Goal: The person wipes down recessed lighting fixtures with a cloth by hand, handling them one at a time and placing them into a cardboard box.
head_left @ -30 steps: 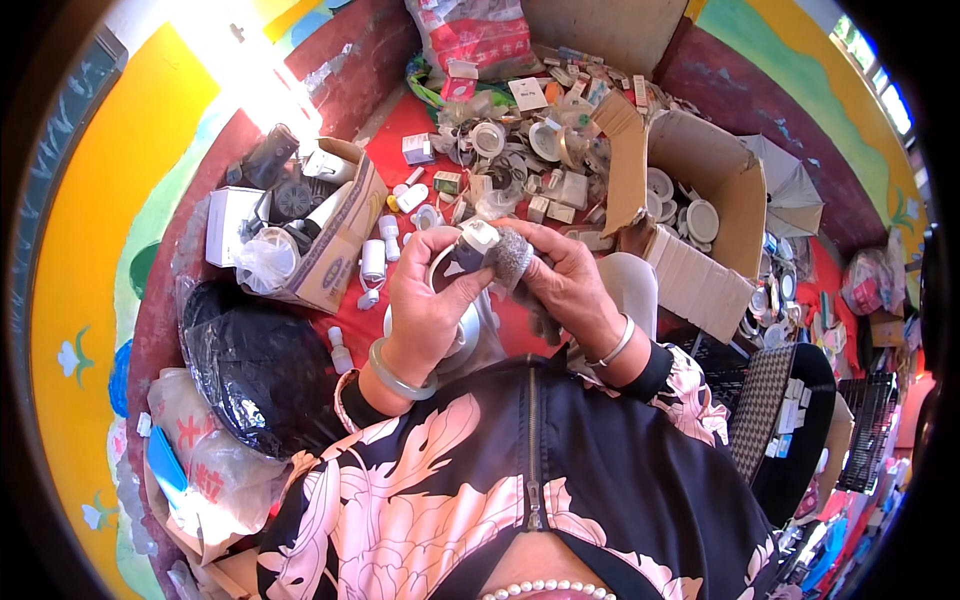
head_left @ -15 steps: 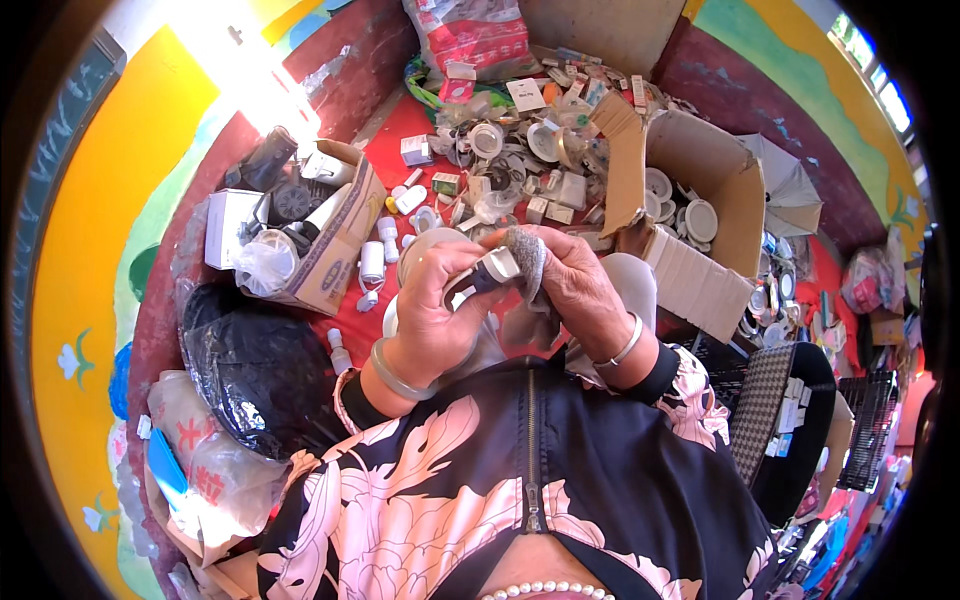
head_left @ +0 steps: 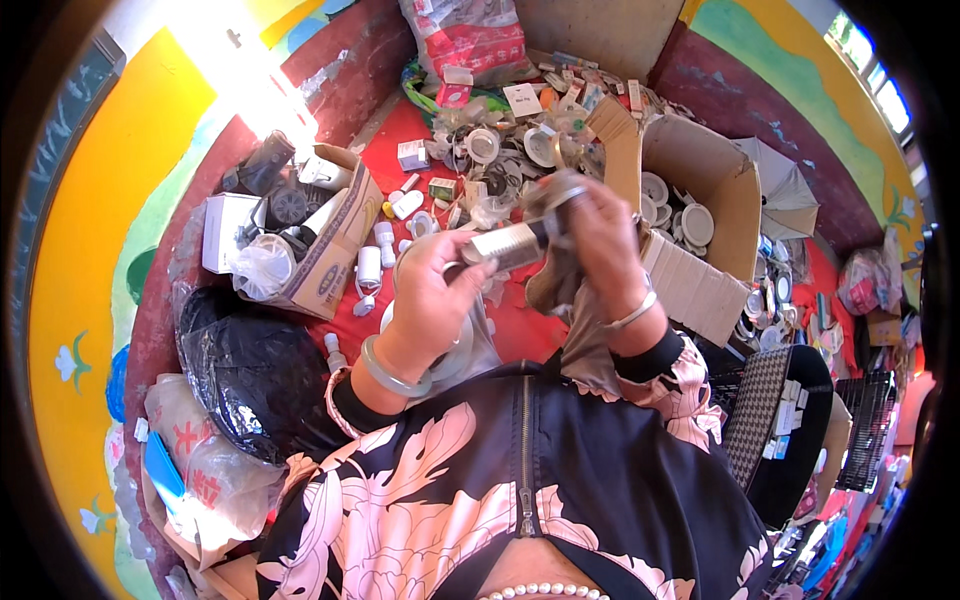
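Note:
My left hand is closed around one end of a white cylindrical light fitting with a dark far end, held tilted above my lap. My right hand, blurred by motion, grips a grey-brown cloth at the fitting's dark end. Part of the cloth hangs below my right hand. Left of my hands, white spotlight heads lie on the red floor covering.
On the left stands a carton of lamps, with a black plastic bag nearer me. Ahead lies a heap of round white fittings and small boxes. An open carton holding white round fittings is at right, beyond a houndstooth-patterned box.
My right hand has moved up and away with the cloth, which now hangs lower. The fitting has turned, showing its long side. My left hand stays nearly in place.

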{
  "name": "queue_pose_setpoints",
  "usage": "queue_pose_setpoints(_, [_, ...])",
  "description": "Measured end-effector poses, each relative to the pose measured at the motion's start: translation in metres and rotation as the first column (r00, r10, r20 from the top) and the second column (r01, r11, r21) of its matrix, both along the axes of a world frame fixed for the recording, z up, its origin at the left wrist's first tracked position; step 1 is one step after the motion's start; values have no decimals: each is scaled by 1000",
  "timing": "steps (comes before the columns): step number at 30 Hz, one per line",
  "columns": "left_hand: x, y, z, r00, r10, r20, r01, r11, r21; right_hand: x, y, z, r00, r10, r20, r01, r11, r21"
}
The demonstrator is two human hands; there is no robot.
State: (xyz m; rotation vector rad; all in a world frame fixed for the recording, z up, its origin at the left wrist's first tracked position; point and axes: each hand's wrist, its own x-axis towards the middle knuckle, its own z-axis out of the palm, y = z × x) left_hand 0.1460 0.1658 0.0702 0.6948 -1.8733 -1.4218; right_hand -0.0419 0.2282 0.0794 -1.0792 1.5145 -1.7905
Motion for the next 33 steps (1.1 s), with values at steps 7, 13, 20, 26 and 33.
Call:
queue_pose_setpoints(7, [-1,-5,-2,921,114,-371,150,777,611,-19,26,13,899,24,438,26,994,-107])
queue_pose_setpoints(13, [-7,2,2,917,110,-382,160,778,607,0,22,-1,970,-230,84,245,908,-340])
queue_pose_setpoints(20, [-6,0,-6,823,241,-514,134,797,588,-9,38,14,833,-9,553,156,963,-219])
queue_pose_setpoints(26, [-11,14,-7,938,39,-343,112,907,407,57,14,-1,972,19,-235,-21,1000,-8])
queue_pose_setpoints(33, [-3,20,-10,958,-35,-285,87,981,173,53,-15,-14,995,-94,-30,91,992,-87])
